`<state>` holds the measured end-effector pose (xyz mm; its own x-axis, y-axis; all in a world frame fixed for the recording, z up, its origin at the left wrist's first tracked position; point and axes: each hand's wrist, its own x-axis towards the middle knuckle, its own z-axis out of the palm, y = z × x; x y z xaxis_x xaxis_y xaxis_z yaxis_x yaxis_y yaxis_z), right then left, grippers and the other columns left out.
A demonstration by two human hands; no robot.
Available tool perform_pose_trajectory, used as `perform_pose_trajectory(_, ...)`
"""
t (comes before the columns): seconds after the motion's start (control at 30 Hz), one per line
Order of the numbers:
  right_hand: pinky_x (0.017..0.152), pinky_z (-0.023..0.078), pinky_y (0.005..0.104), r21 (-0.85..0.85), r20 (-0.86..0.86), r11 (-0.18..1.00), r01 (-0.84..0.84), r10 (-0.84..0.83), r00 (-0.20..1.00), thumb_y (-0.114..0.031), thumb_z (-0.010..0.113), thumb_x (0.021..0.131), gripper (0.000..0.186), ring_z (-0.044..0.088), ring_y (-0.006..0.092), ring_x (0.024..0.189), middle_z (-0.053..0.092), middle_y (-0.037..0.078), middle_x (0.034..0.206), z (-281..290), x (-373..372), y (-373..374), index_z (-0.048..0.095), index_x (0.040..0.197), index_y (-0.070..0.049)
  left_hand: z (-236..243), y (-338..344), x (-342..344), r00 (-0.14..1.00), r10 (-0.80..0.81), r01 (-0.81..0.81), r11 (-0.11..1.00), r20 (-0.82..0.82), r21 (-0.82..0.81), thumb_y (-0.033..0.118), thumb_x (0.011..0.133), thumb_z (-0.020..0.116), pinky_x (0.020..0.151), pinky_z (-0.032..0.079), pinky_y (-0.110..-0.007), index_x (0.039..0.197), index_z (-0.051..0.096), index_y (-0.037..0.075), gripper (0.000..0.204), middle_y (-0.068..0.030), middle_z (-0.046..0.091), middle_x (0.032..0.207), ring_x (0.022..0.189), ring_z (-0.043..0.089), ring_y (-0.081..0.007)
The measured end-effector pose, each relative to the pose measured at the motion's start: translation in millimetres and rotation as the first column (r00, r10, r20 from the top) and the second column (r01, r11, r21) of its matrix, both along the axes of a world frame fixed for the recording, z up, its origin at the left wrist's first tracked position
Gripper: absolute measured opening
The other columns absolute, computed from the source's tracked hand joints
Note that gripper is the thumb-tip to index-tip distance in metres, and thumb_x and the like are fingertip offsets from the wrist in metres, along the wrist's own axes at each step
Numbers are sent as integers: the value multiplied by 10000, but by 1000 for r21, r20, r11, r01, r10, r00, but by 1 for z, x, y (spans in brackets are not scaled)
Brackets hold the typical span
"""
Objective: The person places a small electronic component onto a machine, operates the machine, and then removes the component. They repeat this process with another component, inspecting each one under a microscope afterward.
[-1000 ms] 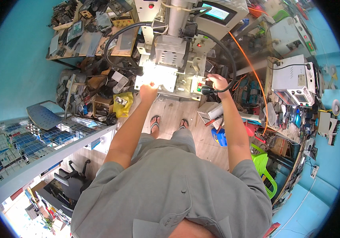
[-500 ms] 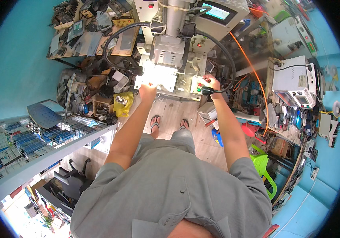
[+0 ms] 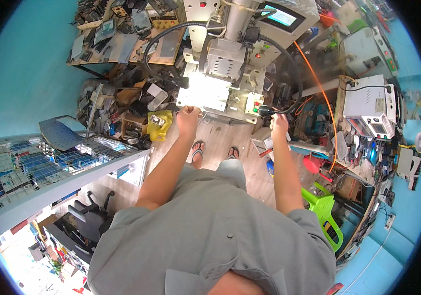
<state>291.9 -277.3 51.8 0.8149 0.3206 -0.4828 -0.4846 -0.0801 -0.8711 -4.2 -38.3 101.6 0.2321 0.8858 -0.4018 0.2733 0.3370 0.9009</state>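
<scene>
My left hand (image 3: 188, 120) is just in front of the near left edge of the press machine's white base plate (image 3: 216, 103), fingers curled together. Whatever it may pinch is too small to make out. Strong light washes out the work area (image 3: 203, 91) under the press head (image 3: 224, 61). On the right, my right hand (image 3: 279, 126) is loosely closed beside the black lamp head (image 3: 266, 112) of a bendable arm; I see nothing in its fingers. Next to that lamp stands a small control box (image 3: 254, 104) with red and green buttons.
A second bendable lamp (image 3: 183, 82) lights the plate from the left. Piled parts and a yellow bag (image 3: 159, 126) lie at left. An orange hose (image 3: 318, 91) hangs at right, near a white device (image 3: 368, 105) and a green plastic chair (image 3: 322, 214).
My right hand has drawn back from the control box toward me, past the lamp head. My left hand has pulled back from the lit plate to its front edge. The view has shifted slightly.
</scene>
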Motion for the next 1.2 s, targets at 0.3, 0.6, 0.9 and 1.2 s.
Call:
perform_pose_trajectory(0.3,686,597,299,114,-108,969,-219,231,967,-186,684,1051,234,741,166,848,774,123,1126,137,-185,-47,738,1160,14,145,-66,-51,914,-49,144,968,403,-207,76,986,753,848,547,-321,1007,664,15,110,-97,746,918,866,729,-189)
perform_pose_trajectory(0.6,860,625,350,341,367,897,-280,147,918,-35,759,988,294,779,256,1033,763,184,1225,324,-239,-33,701,1255,71,258,-96,-67,703,-364,476,879,611,-23,-37,988,677,913,583,-442,1004,598,0,89,-142,736,939,920,737,-278)
perform_pose_trajectory(0.9,837,641,372,357,616,882,-307,25,787,14,680,1025,238,783,288,1001,749,243,1188,374,-261,-36,691,1243,109,283,-95,-77,348,-619,511,755,704,412,-115,978,653,971,548,-446,1087,575,-9,171,-210,751,1028,1005,730,-279)
perform_pose_trajectory(1.2,799,642,383,436,636,836,-333,-25,771,39,642,1033,165,786,283,926,752,250,1185,390,-265,-23,706,1165,116,296,-92,-85,368,-690,392,723,623,569,4,969,681,1046,491,-583,1079,568,22,159,-181,746,925,894,745,-290)
